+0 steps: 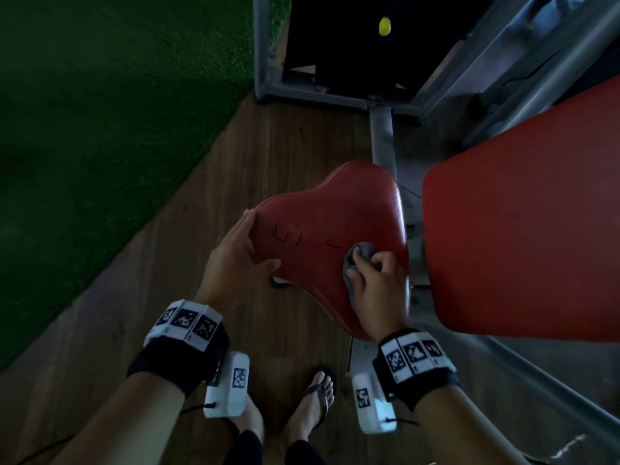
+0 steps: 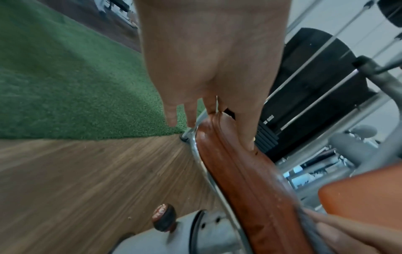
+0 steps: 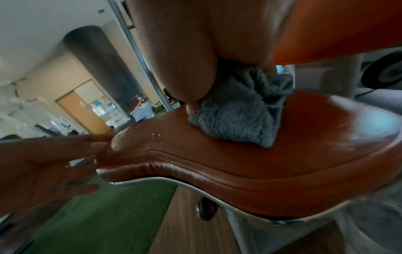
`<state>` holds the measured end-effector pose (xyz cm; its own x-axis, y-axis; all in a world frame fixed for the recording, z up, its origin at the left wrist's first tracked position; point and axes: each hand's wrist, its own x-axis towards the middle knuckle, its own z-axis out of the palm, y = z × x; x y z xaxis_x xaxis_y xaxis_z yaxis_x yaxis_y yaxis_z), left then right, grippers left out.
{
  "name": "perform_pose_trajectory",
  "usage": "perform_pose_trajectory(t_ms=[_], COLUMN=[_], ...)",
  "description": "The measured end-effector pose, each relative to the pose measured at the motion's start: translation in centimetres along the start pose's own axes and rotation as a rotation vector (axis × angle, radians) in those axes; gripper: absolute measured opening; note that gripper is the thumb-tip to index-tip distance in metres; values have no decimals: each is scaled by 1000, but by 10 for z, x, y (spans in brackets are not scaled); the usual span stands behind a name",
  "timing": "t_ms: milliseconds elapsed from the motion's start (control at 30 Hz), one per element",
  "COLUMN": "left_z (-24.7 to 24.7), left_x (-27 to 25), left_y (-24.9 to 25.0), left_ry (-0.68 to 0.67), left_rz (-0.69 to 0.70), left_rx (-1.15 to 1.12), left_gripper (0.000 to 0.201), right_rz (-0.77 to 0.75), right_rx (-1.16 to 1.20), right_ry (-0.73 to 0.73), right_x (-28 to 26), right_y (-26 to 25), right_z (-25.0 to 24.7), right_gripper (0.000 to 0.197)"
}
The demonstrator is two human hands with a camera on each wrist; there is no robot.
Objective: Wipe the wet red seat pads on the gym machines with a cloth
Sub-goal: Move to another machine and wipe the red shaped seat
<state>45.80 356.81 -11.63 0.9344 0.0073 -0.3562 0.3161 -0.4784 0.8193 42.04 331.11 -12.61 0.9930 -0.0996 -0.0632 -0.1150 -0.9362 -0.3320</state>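
The red seat pad [image 1: 328, 226] stands on its grey post in the middle of the head view. My left hand [image 1: 243, 251] holds its left edge, thumb on top and fingers along the rim and underneath; the left wrist view shows this hand [image 2: 208, 68] clamped over the seat pad [image 2: 245, 180]. My right hand [image 1: 374, 285] grips a bunched grey cloth [image 1: 360, 251] and presses it on the near right part of the seat. In the right wrist view the cloth [image 3: 239, 116] lies on the glossy seat pad [image 3: 239, 165], with small water drops [image 3: 156, 137] left of it.
A large red back pad [image 1: 520, 229] stands close on the right. The grey steel frame [image 1: 382, 139] and black weight stack [image 1: 352, 45] lie beyond the seat. Green turf [image 1: 100, 129] borders the wooden floor [image 1: 268, 146]. An adjustment knob [image 2: 164, 216] sits under the seat. My sandalled foot [image 1: 318, 397] is below.
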Motion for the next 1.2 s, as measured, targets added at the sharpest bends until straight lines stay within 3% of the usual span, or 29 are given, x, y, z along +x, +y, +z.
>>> perform_pose_trajectory(t_ms=[100, 267, 333, 433, 500, 567, 700, 800, 967, 1100, 1200], left_z=[-1, -3, -5, -8, -8, -7, -5, -8, -10, -6, -4], left_x=[1, 6, 7, 5, 4, 3, 4, 4, 2, 2, 1], left_y=[0, -3, -3, -1, 0, -2, -6, -5, 12, 7, 1], left_ry=[15, 26, 35, 77, 33, 31, 61, 13, -15, -9, -34], left_rz=[3, -30, -10, 18, -12, -9, 46, 10, -183, -177, -113], left_rx=[-29, -192, -190, -171, -371, -405, -192, -216, -761, -742, -644], left_gripper=[90, 69, 61, 49, 51, 53, 52, 52, 47, 45, 53], right_rz=[-9, -194, -173, -12, 102, 116, -124, -202, -37, 121, 0], right_rx=[27, 39, 55, 82, 32, 3, 29, -9, 46, -43, -72], right_ry=[-58, -118, -98, -48, -48, -44, -65, -102, -54, -43, -2], right_x=[4, 0, 5, 26, 39, 40, 9, -2, 31, 48, 38], right_y=[-23, -25, -11, -1, -9, -26, -41, -27, -9, -33, -41], right_z=[2, 3, 0, 2, 6, 9, 8, 4, 6, 12, 14], right_gripper=[43, 55, 52, 41, 40, 40, 54, 53, 41, 42, 44])
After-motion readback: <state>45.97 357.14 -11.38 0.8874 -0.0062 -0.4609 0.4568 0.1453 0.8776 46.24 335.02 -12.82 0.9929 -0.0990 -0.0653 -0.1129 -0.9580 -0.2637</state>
